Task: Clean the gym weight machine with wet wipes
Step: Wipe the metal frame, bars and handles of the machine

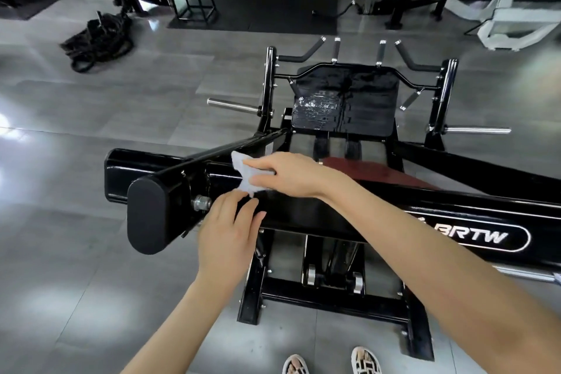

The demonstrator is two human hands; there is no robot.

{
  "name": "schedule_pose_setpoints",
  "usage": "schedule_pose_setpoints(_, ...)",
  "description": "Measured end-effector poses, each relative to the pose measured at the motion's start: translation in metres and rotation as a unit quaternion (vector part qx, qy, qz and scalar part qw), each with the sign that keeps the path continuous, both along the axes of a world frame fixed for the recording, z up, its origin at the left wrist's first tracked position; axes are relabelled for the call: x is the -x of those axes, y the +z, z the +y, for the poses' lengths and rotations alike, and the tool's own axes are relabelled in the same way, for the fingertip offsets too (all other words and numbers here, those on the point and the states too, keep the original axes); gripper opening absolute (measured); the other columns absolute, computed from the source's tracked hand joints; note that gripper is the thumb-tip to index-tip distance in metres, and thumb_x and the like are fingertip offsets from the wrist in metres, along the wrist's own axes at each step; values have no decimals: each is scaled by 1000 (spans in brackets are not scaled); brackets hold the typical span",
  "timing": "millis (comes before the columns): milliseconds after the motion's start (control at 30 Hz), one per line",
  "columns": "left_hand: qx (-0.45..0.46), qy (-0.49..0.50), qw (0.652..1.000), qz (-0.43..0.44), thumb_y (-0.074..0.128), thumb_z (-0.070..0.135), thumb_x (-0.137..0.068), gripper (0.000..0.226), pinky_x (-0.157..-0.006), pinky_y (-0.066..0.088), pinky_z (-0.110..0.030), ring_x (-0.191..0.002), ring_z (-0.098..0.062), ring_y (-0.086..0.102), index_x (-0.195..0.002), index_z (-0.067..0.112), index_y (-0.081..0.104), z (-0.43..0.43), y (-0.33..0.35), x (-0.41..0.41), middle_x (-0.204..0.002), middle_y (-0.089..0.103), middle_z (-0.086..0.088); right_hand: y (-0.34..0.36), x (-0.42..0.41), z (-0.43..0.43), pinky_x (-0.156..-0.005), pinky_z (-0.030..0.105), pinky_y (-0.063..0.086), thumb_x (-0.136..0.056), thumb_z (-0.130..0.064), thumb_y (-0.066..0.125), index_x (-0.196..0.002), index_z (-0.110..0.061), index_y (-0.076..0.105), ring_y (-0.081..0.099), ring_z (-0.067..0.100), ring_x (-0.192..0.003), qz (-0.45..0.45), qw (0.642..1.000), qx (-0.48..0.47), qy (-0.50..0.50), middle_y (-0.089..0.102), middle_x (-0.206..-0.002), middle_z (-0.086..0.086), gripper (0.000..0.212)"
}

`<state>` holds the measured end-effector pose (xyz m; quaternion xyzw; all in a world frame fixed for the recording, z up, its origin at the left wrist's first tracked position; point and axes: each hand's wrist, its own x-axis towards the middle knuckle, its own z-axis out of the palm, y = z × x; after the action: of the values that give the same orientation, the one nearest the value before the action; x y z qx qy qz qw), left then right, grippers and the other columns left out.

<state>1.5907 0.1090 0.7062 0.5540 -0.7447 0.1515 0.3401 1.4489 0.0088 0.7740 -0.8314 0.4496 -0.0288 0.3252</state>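
Glossy grey tile floor (76, 252), black step box (194, 0), coiled ropes (97, 39)

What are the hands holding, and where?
The right hand pinches the wet wipe by one end, on the beam; the left hand holds nothing.
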Motion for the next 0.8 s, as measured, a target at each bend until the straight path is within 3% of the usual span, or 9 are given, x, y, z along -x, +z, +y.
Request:
schedule_pose_setpoints(67,9,-1,1000,-3,60,21,-86,18,-73,46,-30,-90,-24,53,-90,5,67,-2,3,5,-96,64,-11,-3,31,20,-97,35,33,-96,-43,40,-142,-42,31,40,16,-130,55,994,83,-34,43,-144,-12,47)
schedule_pose_setpoints(200,9,-28,1000,-10,62,23,-85,20,-73,49,-33,-92,-25,53,-92,6,70,-6,10,25,-98,65,-11,-7,104,63,-95,35,29,-97,-44,38,-142,-42,27,46,10,-120,82,976,181,-93,48,-133,-19,47)
schedule_pose_setpoints(333,-13,-83,996,-20,66,28,-83,27,-84,49,-41,-99,-31,57,-99,7,69,-13,13,55,-106,64,-14,-7,168,87,-106,40,23,-95,-47,40,-140,-44,32,43,8,-124,124,962,171,-171,47,-135,-20,46)
schedule_pose_setpoints(467,-11,-114,993,-38,61,32,-86,32,-91,44,-45,-101,-31,56,-105,8,67,-19,13,93,-107,63,-13,-17,166,91,-112,50,12,-93,-52,39,-137,-39,40,42,15,-127,137,946,187,-228,49,-135,-13,47)
schedule_pose_setpoints(567,-8,-124,992,-35,57,29,-88,30,-92,44,-47,-103,-27,49,-107,8,66,-20,11,117,-106,63,-12,-29,168,106,-104,62,25,-87,-54,35,-128,-30,52,57,20,-111,148,915,303,-221,61,-120,-5,51)
schedule_pose_setpoints(667,-8,-113,993,-37,55,27,-90,27,-93,44,-50,-103,-27,47,-107,9,65,-17,9,133,-107,62,-13,-47,217,126,-104,65,24,-89,-50,38,-130,-26,51,54,24,-116,193,881,361,-238,58,-125,-1,49)
schedule_pose_setpoints(800,0,-94,994,-48,52,25,-91,25,-103,35,-50,-100,-29,55,-107,11,66,-15,8,152,-106,62,-11,-70,284,157,-106,64,16,-98,-38,29,-134,-20,47,41,33,-130,237,790,373,-425,50,-137,8,44)
